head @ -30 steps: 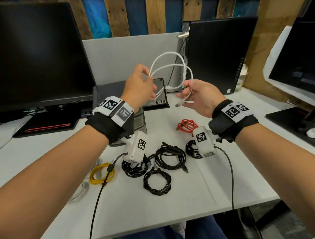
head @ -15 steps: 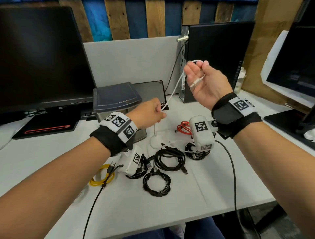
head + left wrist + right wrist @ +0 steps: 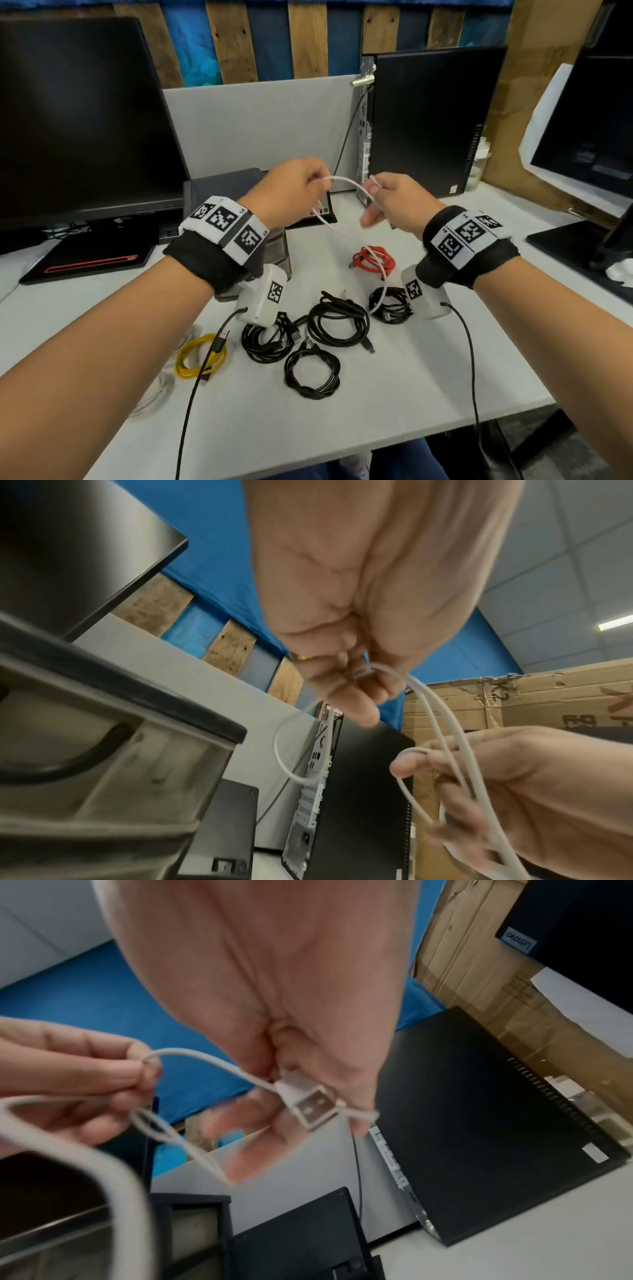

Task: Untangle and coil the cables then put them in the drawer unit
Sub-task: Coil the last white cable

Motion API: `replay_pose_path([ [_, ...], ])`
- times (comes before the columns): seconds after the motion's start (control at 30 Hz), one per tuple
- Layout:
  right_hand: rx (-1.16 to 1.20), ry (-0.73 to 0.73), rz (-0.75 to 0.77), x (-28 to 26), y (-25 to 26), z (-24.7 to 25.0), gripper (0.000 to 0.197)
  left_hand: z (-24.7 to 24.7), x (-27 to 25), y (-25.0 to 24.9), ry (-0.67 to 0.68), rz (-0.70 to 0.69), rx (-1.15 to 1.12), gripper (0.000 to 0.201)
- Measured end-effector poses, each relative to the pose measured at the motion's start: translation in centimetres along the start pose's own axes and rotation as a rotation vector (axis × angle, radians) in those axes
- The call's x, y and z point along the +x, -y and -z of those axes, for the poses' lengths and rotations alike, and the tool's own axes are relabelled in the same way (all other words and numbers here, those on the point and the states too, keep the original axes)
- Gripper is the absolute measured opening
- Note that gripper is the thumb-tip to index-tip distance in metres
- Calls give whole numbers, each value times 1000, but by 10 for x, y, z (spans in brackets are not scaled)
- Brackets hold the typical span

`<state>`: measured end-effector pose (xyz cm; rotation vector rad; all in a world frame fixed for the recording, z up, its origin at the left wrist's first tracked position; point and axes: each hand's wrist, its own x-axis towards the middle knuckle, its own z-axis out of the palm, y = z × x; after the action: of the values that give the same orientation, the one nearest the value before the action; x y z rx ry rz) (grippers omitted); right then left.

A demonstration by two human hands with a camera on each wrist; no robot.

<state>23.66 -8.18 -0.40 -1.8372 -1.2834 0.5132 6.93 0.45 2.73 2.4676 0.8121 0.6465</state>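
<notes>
Both hands hold one white cable [image 3: 346,181] in the air above the table [image 3: 394,394]. My left hand [image 3: 317,185] pinches a bend of it, seen close in the left wrist view as the white cable [image 3: 441,715]. My right hand [image 3: 375,192] grips the end with the USB plug [image 3: 313,1106]; the rest hangs down over the red coil [image 3: 375,258]. Several black coils [image 3: 337,322], a yellow coil [image 3: 200,356] and a white coil [image 3: 154,394] lie on the table. The grey drawer unit [image 3: 222,186] stands behind my left wrist, its drawers partly hidden.
A large monitor [image 3: 78,120] stands at the back left with a black pad [image 3: 92,257] before it. A black PC tower [image 3: 428,120] stands at the back right, a second monitor [image 3: 589,137] at far right. Wrist camera leads trail off the table's front edge.
My right hand has come down from its raised position and my left hand has risen. They now meet at the same height, close together, with a short arc of white cable between them.
</notes>
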Motion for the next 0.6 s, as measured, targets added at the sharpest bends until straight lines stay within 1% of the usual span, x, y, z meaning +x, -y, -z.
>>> replay_pose_path([
  [0.03, 43, 35, -1, -2, 1, -1, 27, 2, 3, 0, -71, -14, 8, 14],
  [0.07, 105, 67, -1, -6, 3, -1, 34, 4, 6, 0, -136, -29, 6, 14],
  [0.13, 263, 151, -3, -13, 9, 0, 47, 5, 11, 2, -222, -49, -6, 13],
  [0.17, 353, 185, 10, -17, 12, 1, 48, 4, 12, 4, -239, -46, -11, 14],
  [0.23, 528, 202, 65, -22, 19, 4, 44, -4, 11, 7, -221, -9, -35, 17],
  [0.3, 689, 177, 119, -23, 26, 9, 41, -17, 6, 10, -161, 20, -50, 18],
  [0.4, 883, 120, 156, -21, 35, 15, 39, -41, -4, 14, 20, 3, -17, 16],
  [0.53, 1082, 109, 169, -19, 40, 16, 33, -55, -10, 14, 279, -41, 87, 10],
  [0.6, 1092, 70, 207, -15, 38, 14, 28, -56, -13, 14, 387, -45, 112, 16],
])
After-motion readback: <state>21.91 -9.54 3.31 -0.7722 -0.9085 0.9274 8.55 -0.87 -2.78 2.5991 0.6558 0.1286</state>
